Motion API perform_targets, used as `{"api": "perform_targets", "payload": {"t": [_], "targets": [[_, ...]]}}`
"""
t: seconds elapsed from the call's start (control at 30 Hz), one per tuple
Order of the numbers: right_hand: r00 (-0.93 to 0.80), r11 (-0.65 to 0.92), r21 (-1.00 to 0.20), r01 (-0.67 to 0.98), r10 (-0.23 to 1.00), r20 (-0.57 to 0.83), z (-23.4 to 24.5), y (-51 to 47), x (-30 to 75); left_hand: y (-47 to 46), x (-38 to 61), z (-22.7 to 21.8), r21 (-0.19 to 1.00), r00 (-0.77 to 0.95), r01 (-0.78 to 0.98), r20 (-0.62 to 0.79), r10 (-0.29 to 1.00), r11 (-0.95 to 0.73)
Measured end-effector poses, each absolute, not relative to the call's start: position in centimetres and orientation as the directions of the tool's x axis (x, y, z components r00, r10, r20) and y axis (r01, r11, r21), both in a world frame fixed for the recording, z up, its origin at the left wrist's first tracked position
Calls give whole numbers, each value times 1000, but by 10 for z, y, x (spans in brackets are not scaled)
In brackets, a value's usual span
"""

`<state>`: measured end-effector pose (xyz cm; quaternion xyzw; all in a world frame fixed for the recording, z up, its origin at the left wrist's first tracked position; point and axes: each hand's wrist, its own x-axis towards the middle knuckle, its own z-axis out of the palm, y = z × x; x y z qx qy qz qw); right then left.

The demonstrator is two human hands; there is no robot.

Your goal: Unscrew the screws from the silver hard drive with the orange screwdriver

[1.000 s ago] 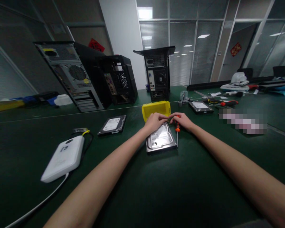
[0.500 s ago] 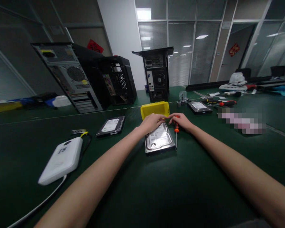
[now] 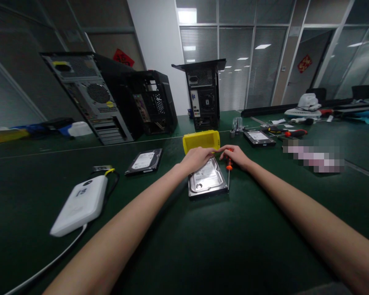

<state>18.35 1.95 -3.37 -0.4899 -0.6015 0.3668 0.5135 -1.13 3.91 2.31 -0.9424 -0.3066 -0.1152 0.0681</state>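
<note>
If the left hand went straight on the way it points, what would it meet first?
Most likely the yellow bin, just beyond the left hand at the far end of the hard drive. The right hand lies close beside that line, so it might be brushed first.

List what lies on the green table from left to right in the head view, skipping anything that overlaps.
white box → dark hard drive → silver hard drive → orange screwdriver → far hard drive → red-handled tool
</note>
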Motion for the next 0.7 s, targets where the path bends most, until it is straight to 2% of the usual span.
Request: {"api": "perform_targets", "payload": {"t": [0.3,0.47,0.7], "targets": [[11,253,-941,223,965,261,-34,20,185,39,-11,20,-26,763,611,288,579,-791],[5,301,-927,223,951,310,-38,25,186,39,-8,22,-57,742,646,281,609,-761],[3,275,-936,218,959,283,-40,27,187,38,-2,26,-91,736,660,272,619,-745]]}}
